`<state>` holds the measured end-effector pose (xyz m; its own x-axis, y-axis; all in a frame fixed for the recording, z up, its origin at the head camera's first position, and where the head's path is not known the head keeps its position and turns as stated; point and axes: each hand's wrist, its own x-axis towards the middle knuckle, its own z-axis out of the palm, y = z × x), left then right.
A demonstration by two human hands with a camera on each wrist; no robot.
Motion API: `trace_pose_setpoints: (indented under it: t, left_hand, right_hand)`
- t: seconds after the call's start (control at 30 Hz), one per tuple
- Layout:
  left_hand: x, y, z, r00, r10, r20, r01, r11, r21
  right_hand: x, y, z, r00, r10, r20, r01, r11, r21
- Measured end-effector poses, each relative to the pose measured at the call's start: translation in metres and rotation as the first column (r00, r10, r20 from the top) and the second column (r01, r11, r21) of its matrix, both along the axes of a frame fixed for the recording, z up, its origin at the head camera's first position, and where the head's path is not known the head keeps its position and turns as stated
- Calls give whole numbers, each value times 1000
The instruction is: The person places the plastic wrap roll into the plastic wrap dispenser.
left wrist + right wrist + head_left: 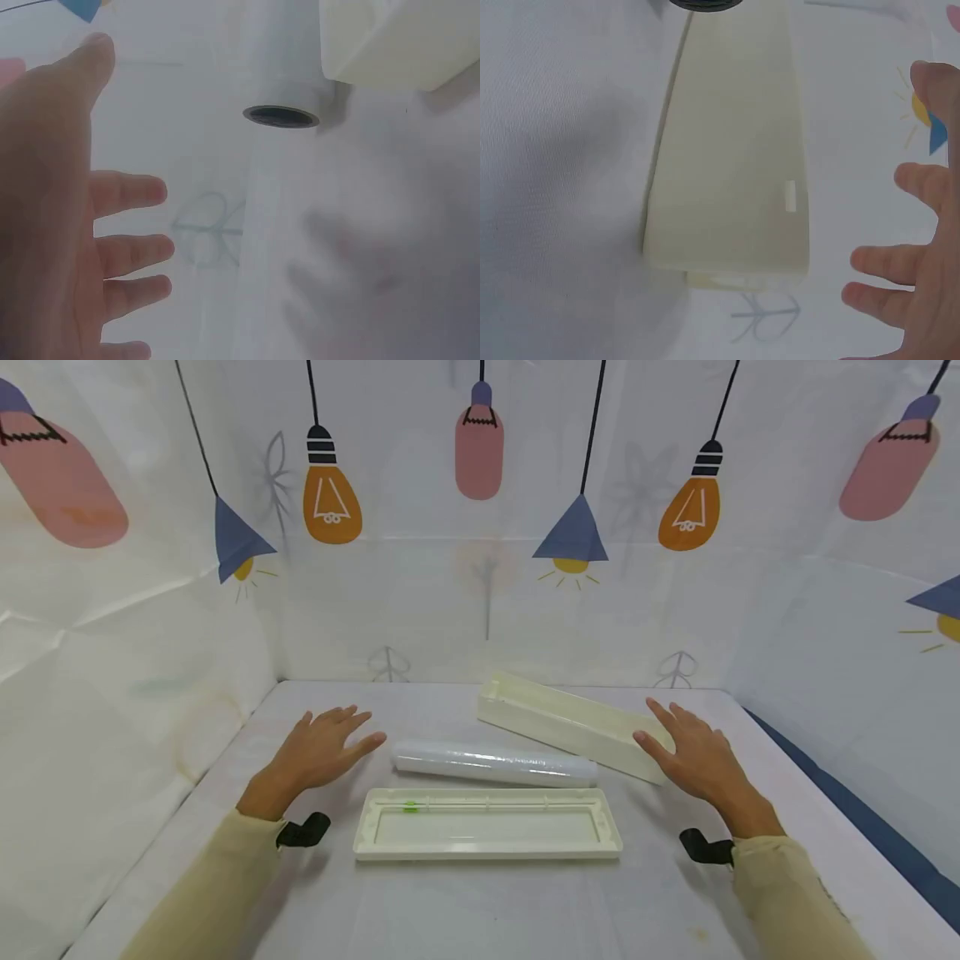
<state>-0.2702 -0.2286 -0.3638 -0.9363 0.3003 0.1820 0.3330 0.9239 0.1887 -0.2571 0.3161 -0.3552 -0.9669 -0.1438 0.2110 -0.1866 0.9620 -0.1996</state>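
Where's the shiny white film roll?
Head view, centre: the roll lies behind the shallow cream plastic lid, in front of the long cream plastic box.

A white-covered table (480,914) carries three things: nearest, a long cream lid (487,825) lying flat; just behind it, a roll of shiny wrap (495,764); behind that, a long cream box (558,733), set aslant, perhaps touching the roll's right end, though that is hard to tell.
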Motion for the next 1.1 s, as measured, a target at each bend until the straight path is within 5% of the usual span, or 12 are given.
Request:
trace_pose_setpoints:
  t: [0.43,0.73,0.87,1.1]
  left_hand:
    - [-12,12,5,994,-107,-13,108,990,94]
    - [-29,29,-1,984,-180,-8,176,952,250]
    - [-35,39,0,981,-196,2,185,929,321]
    - [-45,61,5,965,-257,60,197,852,485]
  right_hand:
    - [2,-2,-10,999,-39,2,39,989,-142]
    - [2,4,-16,993,-115,-40,105,972,-210]
    - [1,7,-24,985,-167,-50,149,956,-252]
    - [1,11,-37,979,-201,-22,186,935,-302]
